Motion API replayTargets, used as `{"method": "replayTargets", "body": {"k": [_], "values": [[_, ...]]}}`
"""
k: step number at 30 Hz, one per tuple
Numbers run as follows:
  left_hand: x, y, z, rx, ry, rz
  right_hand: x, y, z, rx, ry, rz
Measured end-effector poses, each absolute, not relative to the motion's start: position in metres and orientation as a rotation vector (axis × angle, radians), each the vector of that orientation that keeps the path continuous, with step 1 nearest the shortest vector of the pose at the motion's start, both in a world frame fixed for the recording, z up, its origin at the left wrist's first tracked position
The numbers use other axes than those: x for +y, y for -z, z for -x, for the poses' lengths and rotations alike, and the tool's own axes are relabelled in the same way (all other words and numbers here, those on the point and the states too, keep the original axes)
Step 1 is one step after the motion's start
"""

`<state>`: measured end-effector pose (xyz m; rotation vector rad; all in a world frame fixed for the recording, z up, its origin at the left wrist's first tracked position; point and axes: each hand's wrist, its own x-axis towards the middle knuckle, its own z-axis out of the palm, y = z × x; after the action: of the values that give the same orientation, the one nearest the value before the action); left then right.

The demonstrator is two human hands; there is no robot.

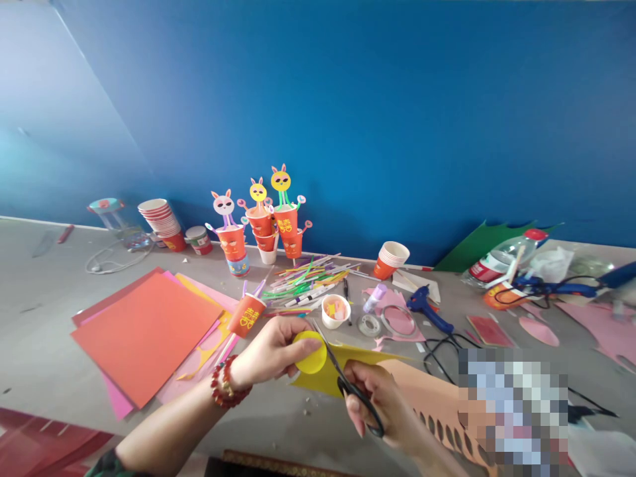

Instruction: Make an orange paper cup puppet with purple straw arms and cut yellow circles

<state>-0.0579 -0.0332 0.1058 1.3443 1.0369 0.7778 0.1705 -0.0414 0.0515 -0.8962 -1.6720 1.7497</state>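
Note:
My left hand (278,351) pinches a round yellow paper disc (312,354) between thumb and fingers. Black-handled scissors (365,404) are gripped in my right hand (377,391), their blades angled up and left along the disc's right edge. Below and behind the disc lies a larger yellow paper sheet (318,383), partly covered by both hands. Just beyond the blades, a small white cup (336,313) holds little paper pieces. Left of my left hand, a red paper cup (247,315) with purple strips leans on its side.
Coloured paper sheets (149,331) cover the left of the table. Decorated cup figures (233,242) stand by the blue wall, near a heap of pipe cleaners (308,281). To the right are a blue glue gun (427,308), its black cable, tape rolls (370,324) and a plastic bottle (507,258).

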Motion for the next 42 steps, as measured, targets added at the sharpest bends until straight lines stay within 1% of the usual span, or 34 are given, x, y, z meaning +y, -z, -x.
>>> {"method": "replayTargets", "body": {"k": [11,19,28,35,42], "values": [[-0.029,-0.114,0.061,1.008,-0.665,-1.400,-0.043,-0.052,-0.169,-1.658,-1.776,0.913],[-0.030,-0.110,0.061,1.000,-0.731,-1.355,-0.045,-0.063,-0.170,-1.733,-1.693,0.941],[-0.029,-0.111,0.063,0.981,-0.670,-1.433,-0.045,-0.055,-0.170,-1.643,-1.777,0.908],[-0.029,-0.112,0.064,0.982,-0.660,-1.437,-0.044,-0.056,-0.171,-1.740,-1.715,0.887],[-0.029,-0.108,0.064,0.967,-0.691,-1.402,-0.045,-0.046,-0.172,-1.733,-1.710,0.888]]}}
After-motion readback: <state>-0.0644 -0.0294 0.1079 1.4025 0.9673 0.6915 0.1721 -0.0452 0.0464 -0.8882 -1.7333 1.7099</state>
